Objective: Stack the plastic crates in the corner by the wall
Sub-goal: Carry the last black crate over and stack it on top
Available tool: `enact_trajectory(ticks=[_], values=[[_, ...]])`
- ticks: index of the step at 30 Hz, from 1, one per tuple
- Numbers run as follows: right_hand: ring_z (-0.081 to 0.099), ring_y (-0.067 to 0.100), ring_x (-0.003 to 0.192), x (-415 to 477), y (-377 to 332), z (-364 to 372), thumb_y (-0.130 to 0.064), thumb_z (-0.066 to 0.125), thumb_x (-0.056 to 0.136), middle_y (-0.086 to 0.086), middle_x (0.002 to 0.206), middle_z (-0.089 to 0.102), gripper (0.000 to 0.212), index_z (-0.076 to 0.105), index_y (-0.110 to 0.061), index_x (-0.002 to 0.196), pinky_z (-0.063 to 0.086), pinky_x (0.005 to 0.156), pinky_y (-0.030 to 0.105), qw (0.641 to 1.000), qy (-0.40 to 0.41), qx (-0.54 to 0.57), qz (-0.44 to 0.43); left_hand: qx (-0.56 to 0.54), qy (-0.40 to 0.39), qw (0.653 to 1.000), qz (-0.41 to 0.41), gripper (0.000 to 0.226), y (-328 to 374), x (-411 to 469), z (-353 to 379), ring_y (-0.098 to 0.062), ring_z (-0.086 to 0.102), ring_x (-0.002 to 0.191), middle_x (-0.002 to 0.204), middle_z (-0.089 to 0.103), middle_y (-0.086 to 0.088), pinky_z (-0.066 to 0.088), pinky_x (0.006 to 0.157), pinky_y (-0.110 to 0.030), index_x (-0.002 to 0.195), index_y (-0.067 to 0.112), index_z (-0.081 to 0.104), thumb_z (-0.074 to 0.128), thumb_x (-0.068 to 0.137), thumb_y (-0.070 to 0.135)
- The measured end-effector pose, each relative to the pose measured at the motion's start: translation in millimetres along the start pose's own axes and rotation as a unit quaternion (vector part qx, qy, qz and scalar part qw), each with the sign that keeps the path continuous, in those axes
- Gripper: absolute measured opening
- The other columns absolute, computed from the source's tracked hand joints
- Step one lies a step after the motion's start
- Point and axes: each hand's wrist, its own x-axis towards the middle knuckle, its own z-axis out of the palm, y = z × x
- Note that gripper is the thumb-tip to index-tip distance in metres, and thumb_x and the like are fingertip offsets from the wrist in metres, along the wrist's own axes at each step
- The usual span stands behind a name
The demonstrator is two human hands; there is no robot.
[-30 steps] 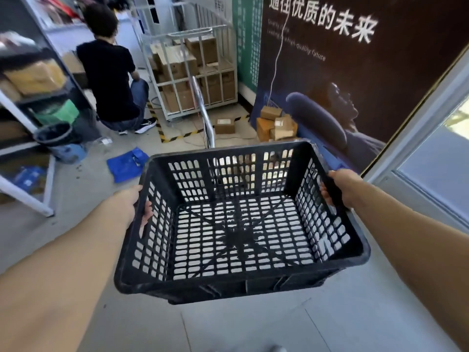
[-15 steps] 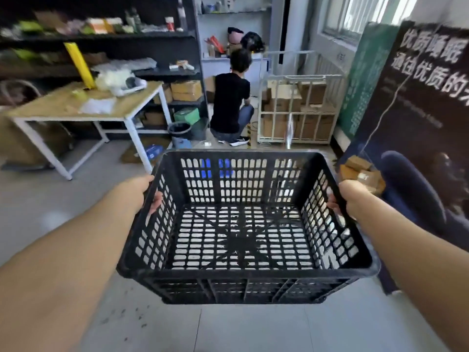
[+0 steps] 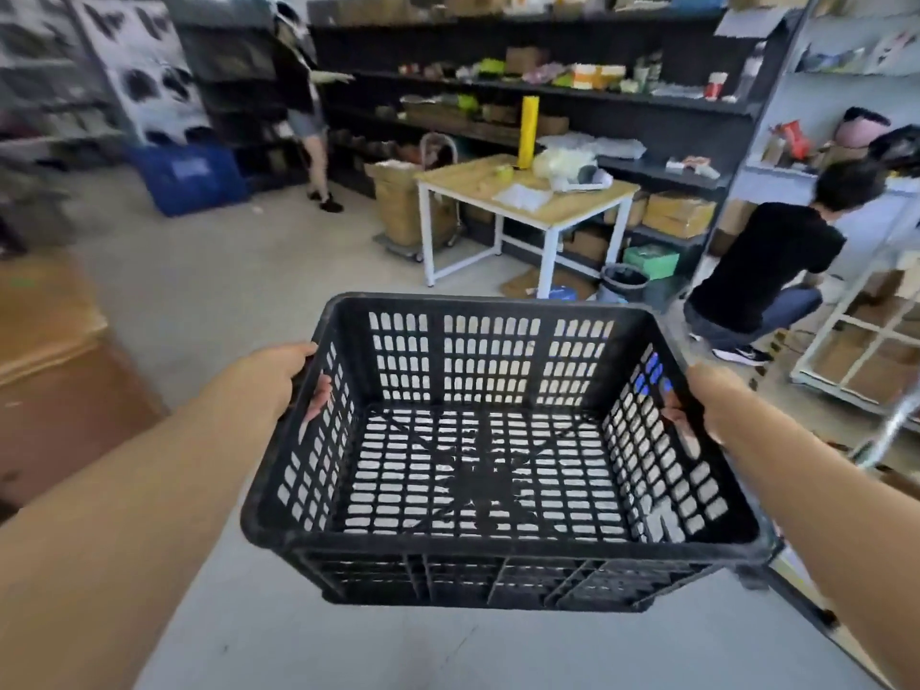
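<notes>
Stockroom: goods-laden shelving (image 3: 547,92), cardboard boxes (image 3: 679,216).

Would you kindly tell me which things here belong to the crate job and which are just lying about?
Job: black crate, gripped by left hand and right hand.
Lying about: table, yellow roll, blue bin, grey bucket.

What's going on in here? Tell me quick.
A person holds an empty black plastic crate off the floor, the left hand gripping its left rim and the right hand its right rim. Ahead stands a wood-topped table. One crouching person is at the right, and a standing person is by the dark shelves. No stack of crates shows, so this crate is not yet placed.
</notes>
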Motion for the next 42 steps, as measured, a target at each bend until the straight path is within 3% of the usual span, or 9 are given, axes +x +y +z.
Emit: enact_trajectory(ticks=[5, 11, 14, 19, 24, 29, 34, 39, 42], values=[[0.044, 0.013, 0.017, -42, -42, 115, -0.021, 0.021, 0.099, 0.002, 0.024, 0.041, 0.035, 0.040, -0.009, 0.073, 0.030, 0.029, 0.008, 0.994, -0.097, -0.048, -0.032, -0.058, 0.078, 0.995, -0.009, 0.046, -34, -33, -126, -0.018, 0.048, 0.025, 0.044, 0.055, -0.006, 0.047, 0.036, -0.023, 0.066, 0.006, 0.053, 0.046, 0.091, 0.045], [0.047, 0.015, 0.021, -110, -51, 244, -0.020, 0.023, 0.098, 0.006, 0.040, 0.047, 0.033, 0.043, -0.009, 0.074, 0.029, 0.026, 0.009, 0.976, -0.190, -0.086, -0.064, -0.108, 0.166, 0.980, -0.020, 0.054, -85, -70, -253, -0.017, 0.046, 0.024, 0.033, 0.050, -0.007, 0.042, 0.044, -0.023, 0.061, 0.006, 0.049, 0.037, 0.094, 0.048], [0.047, 0.016, 0.033, -145, -51, 302, -0.019, 0.028, 0.098, 0.007, 0.063, 0.044, 0.032, 0.041, -0.007, 0.071, 0.033, 0.027, 0.009, 0.966, -0.236, -0.092, -0.055, -0.149, 0.208, 0.966, -0.045, 0.054, -112, -91, -300, -0.016, 0.043, 0.020, 0.030, 0.047, -0.006, 0.045, 0.033, -0.023, 0.064, 0.007, 0.048, 0.033, 0.095, 0.048], [0.046, 0.016, 0.023, -191, -55, 397, -0.019, 0.028, 0.095, 0.008, 0.062, 0.048, 0.034, 0.047, -0.003, 0.072, 0.038, 0.030, 0.013, 0.935, -0.313, -0.161, -0.053, -0.203, 0.302, 0.930, -0.050, 0.052, -162, -115, -366, -0.016, 0.038, 0.016, 0.026, 0.042, -0.005, 0.038, 0.032, -0.018, 0.064, 0.007, 0.044, 0.034, 0.096, 0.048], [0.044, 0.015, 0.018, -233, -66, 482, -0.015, 0.029, 0.094, 0.009, 0.061, 0.049, 0.031, 0.048, -0.002, 0.072, 0.036, 0.027, 0.015, 0.881, -0.400, -0.235, -0.091, -0.306, 0.377, 0.870, -0.079, 0.046, -204, -145, -395, -0.013, 0.039, 0.022, 0.042, 0.047, -0.001, 0.037, 0.029, -0.015, 0.061, 0.012, 0.045, 0.039, 0.094, 0.044], [0.038, 0.011, 0.015, -286, -75, 556, -0.014, 0.030, 0.097, 0.003, 0.025, 0.042, 0.035, 0.043, -0.004, 0.066, 0.029, 0.026, 0.007, 0.817, -0.496, -0.258, -0.143, -0.380, 0.440, 0.810, -0.080, 0.046, -236, -186, -405, -0.014, 0.037, 0.017, 0.026, 0.042, -0.002, 0.037, 0.028, -0.015, 0.062, 0.011, 0.044, 0.036, 0.094, 0.044], [0.043, 0.019, 0.043, -369, -66, 611, -0.024, 0.026, 0.098, 0.008, 0.062, 0.047, 0.040, 0.046, -0.005, 0.069, 0.027, 0.035, 0.017, 0.748, -0.559, -0.321, -0.159, -0.445, 0.506, 0.734, -0.087, 0.047, -282, -244, -403, -0.012, 0.037, 0.018, 0.027, 0.042, -0.001, 0.040, 0.034, -0.013, 0.062, 0.014, 0.043, 0.035, 0.095, 0.047], [0.040, 0.020, 0.048, -476, -28, 634, -0.021, 0.031, 0.100, 0.010, 0.065, 0.047, 0.030, 0.052, -0.002, 0.091, 0.029, 0.027, 0.010, 0.695, -0.612, -0.340, -0.166, -0.460, 0.567, 0.673, -0.113, 0.051, -341, -312, -409, -0.014, 0.037, 0.019, 0.029, 0.042, 0.001, 0.030, 0.048, -0.024, 0.058, 0.015, 0.042, 0.032, 0.094, 0.049], [0.042, 0.019, 0.047, -539, 2, 642, -0.025, 0.032, 0.101, 0.011, 0.063, 0.048, 0.038, 0.055, 0.001, 0.085, 0.029, 0.026, 0.010, 0.658, -0.637, -0.362, -0.173, -0.475, 0.597, 0.634, -0.125, 0.048, -380, -354, -419, -0.014, 0.037, 0.019, 0.029, 0.041, 0.002, 0.033, 0.042, -0.020, 0.057, 0.016, 0.041, 0.036, 0.092, 0.049]])
